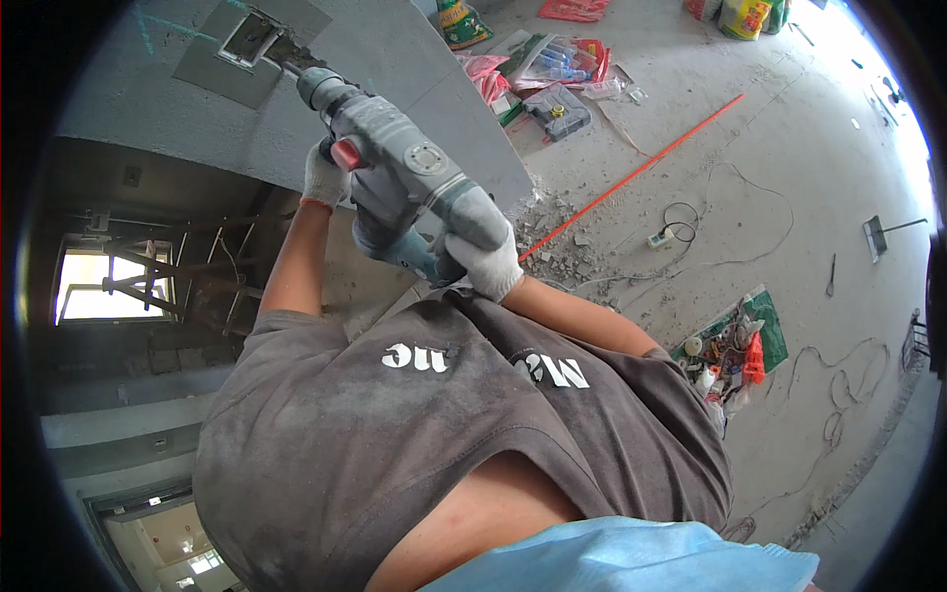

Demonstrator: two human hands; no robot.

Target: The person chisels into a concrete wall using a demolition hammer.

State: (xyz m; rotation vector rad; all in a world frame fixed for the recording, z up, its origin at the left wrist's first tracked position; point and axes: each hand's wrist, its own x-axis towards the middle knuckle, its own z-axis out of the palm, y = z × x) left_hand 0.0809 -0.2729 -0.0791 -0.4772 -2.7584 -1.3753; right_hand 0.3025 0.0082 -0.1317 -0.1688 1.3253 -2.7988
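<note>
Dust-streaked ladder-like frames (212, 261) stand in the dim space at far left, and above them a rectangular wall opening (249, 39) sits in a darker square patch (202, 71), the bit (286, 65) of a heavy hammer drill (400, 138) set against its right edge. The danger looks to lie here: were the bit to skid off that ragged lip or jam in it, the tool could kick sideways, wrenching the wrists or breaking the rim beyond the patch. The worker's left hand (324, 180), in a pale knit glove, is up against the side of the drill near its front, just behind a red knob (345, 154); the tool hides its fingers, so how far they close cannot be told. The drill slants from the wall back toward the worker's chest, where the gloved right hand (485, 264) is wrapped about the rear handle, fingers curled closed on it. Farther right, broken rubble (572, 242) litters the floor beside a straight red strip (631, 179), loose underfoot and apt to turn a shifting foot; beyond lie a white socket block (660, 238) and looping cable (760, 259), a possible snag.
</note>
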